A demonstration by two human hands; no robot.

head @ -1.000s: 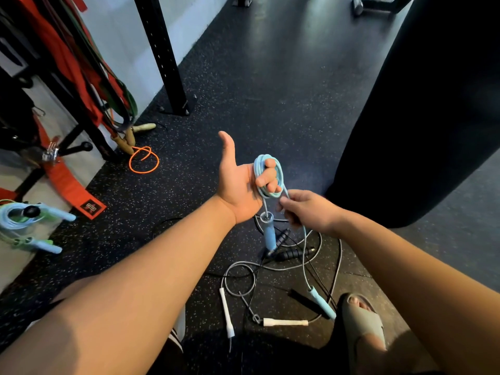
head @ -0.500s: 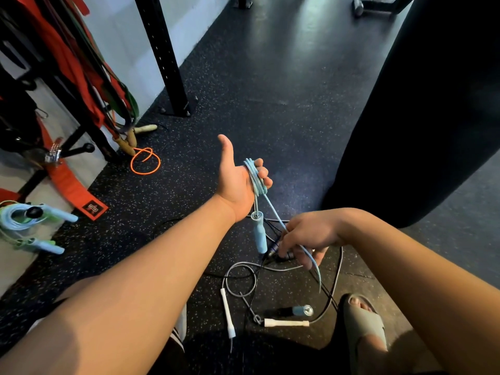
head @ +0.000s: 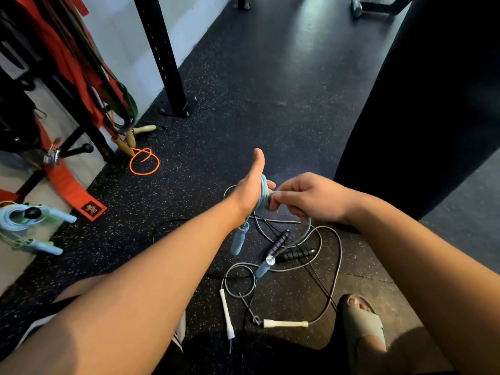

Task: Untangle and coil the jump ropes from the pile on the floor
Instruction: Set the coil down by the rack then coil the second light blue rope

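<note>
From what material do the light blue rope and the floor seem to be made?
Light blue rope: probably smooth plastic or PVC cord, as it looks glossy and bends into tight, even loops around the left hand. Floor: likely matte rubber gym matting, since it is black with pale speckles and shows only a soft sheen.

Dim, top-lit glare on floor (head: 284, 63), wide-angle edge bending, soft blur.

A gym is showing here: speckled black rubber flooring (head: 270, 77) is spreading underfoot, and a black steel rack upright (head: 162, 55) is standing bolted down. Resistance bands (head: 108, 85) are hanging at left beside a heavy punching bag (head: 433, 90).
</note>
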